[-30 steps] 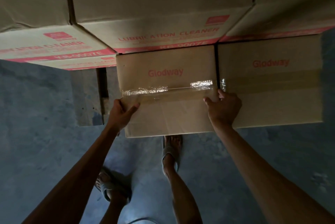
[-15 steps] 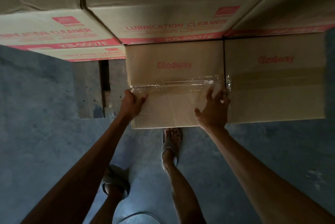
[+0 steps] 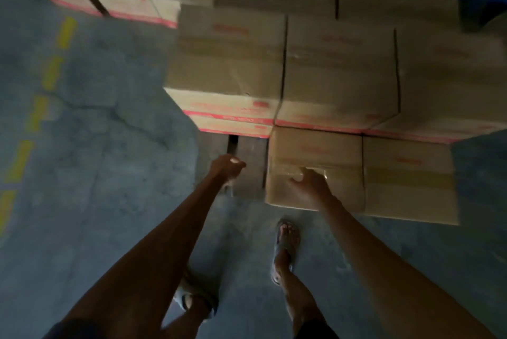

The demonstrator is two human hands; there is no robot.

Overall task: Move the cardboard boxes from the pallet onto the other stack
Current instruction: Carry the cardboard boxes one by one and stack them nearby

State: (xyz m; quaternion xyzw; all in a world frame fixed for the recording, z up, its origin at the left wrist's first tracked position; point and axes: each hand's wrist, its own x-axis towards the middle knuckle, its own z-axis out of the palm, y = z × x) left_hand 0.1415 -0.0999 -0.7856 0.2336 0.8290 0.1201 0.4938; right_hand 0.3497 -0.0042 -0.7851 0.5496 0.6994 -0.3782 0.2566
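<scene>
A low cardboard box (image 3: 315, 149) with clear tape across its top sits at the front of the wooden pallet (image 3: 248, 163). My right hand (image 3: 310, 183) rests on the box's top, fingers spread over the tape. Left of the box, my left hand (image 3: 227, 167) hangs over the bare pallet boards, loosely curled, holding nothing and not touching the box. A second low box (image 3: 406, 176) stands flush against the first on its right. Behind them rises a taller stack of red-striped boxes (image 3: 227, 61). The frame is blurred.
More red-striped cartons (image 3: 123, 1) stand at the far left behind the stack. A broken yellow line (image 3: 35, 113) runs down the grey concrete floor on the left. My sandalled feet (image 3: 285, 240) stand just in front of the pallet.
The view has pulled back and up. My left hand has let go of the box's left edge and moved left over the pallet. My right hand has slid onto the box's top.
</scene>
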